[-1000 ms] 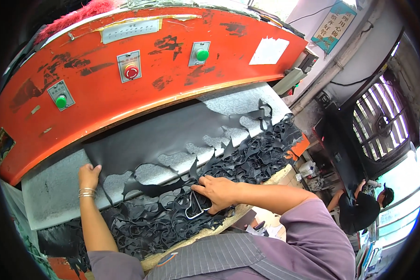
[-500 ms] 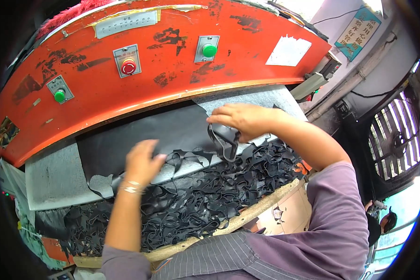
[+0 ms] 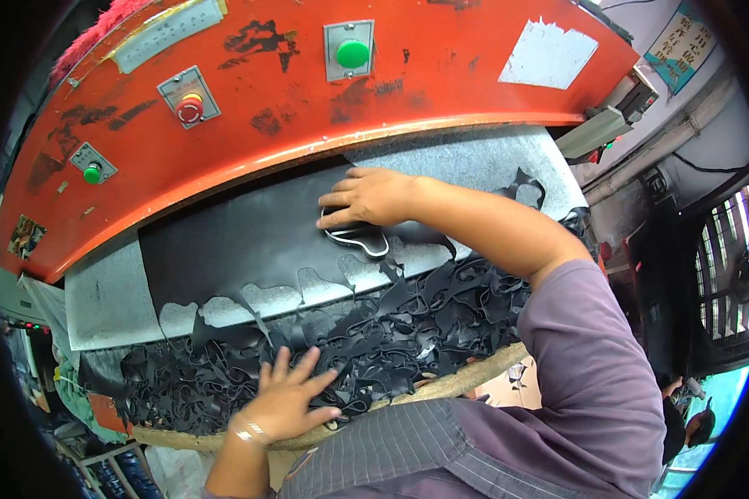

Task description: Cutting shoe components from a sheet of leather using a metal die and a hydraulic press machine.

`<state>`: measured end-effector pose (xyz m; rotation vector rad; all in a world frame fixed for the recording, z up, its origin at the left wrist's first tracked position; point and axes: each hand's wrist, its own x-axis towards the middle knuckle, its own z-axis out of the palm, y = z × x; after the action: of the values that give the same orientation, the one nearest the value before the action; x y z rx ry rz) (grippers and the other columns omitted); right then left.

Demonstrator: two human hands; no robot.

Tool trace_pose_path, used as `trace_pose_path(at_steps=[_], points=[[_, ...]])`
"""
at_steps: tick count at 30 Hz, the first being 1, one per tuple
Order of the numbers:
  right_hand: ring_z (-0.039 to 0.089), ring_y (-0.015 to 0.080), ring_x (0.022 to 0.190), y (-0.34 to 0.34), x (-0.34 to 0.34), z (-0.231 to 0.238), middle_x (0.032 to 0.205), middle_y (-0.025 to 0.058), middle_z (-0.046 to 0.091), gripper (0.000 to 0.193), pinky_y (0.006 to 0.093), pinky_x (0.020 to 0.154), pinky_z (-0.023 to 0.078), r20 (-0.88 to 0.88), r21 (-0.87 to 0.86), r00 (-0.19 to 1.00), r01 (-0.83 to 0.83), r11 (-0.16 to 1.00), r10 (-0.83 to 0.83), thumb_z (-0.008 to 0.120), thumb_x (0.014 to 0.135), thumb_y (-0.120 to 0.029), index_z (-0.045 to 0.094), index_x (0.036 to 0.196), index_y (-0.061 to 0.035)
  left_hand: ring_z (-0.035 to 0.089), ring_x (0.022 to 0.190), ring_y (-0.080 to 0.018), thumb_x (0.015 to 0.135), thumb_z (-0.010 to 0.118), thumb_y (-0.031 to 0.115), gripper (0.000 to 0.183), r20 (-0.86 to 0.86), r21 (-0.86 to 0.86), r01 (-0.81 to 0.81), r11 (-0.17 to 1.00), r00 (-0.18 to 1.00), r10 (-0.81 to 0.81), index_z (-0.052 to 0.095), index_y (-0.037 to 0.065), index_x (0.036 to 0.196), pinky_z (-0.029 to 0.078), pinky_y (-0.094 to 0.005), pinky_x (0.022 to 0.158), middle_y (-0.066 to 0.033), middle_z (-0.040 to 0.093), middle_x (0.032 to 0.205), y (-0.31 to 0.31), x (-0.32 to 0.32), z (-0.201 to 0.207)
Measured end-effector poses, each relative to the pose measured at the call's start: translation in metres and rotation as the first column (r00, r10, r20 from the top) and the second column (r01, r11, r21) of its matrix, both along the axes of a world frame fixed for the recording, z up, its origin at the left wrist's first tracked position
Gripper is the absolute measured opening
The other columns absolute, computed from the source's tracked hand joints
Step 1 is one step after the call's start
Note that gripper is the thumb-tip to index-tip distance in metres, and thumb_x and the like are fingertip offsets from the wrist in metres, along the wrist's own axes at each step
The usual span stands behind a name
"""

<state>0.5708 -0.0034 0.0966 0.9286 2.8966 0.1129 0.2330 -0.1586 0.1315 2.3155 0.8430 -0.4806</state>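
My right hand [image 3: 376, 198] is closed over a cutting die [image 3: 378, 249], a curved metal outline with a pale edge. The die rests on or just above a black leather-like sheet [image 3: 233, 237], near its right part; my palm hides much of it. Along its near side the sheet has a scalloped, cut-out edge, and it lies on a pale grey board [image 3: 100, 291]. My left hand [image 3: 285, 403] is open, fingers spread, over a heap of black offcuts [image 3: 391, 341] at the near side.
Behind the board rises an orange machine front [image 3: 250, 116], bearing a right green button [image 3: 352, 54], a left green button [image 3: 92, 173] and a red button [image 3: 190, 109]. A wooden rail [image 3: 466, 374] borders the offcuts. Another person [image 3: 697, 426] is at the far right.
My right hand has brought the die down and left onto the sheet. My left hand has drawn back from the sheet toward me, over the offcuts. The view has shifted.
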Motion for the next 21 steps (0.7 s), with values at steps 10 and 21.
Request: trace_pose_path(at_steps=[10,21], points=[[0.056,0.0276,0.101,-0.135,-0.020,-0.062,0.103,0.0083,0.067,0.062,0.0407,0.091,0.040,-0.727,-0.400,0.164,0.688,0.605,-0.666,0.077,0.074,-0.031,0.055,0.126,-0.0047,0.050,0.061,-0.0164,0.087,0.059,0.014,0.066,0.614,-0.099,-0.571,0.815,0.609,0.501,0.032,0.007,0.147,0.045,-0.0302,0.063,-0.0148,0.058,0.133,0.130,0.085,-0.058],[0.057,0.0268,0.095,-0.133,-0.033,-0.070,0.095,0.0103,0.064,0.046,0.0384,0.087,0.042,-0.809,-0.233,0.195,0.760,0.606,-0.555,0.077,0.070,-0.019,0.063,0.111,-0.0024,0.057,0.120,-0.0226,0.078,0.050,0.008,0.070,0.641,0.250,-0.540,0.804,0.715,0.281,0.034,0.007,0.146,0.021,-0.0438,0.116,-0.0101,0.062,0.128,0.144,0.115,-0.099]])
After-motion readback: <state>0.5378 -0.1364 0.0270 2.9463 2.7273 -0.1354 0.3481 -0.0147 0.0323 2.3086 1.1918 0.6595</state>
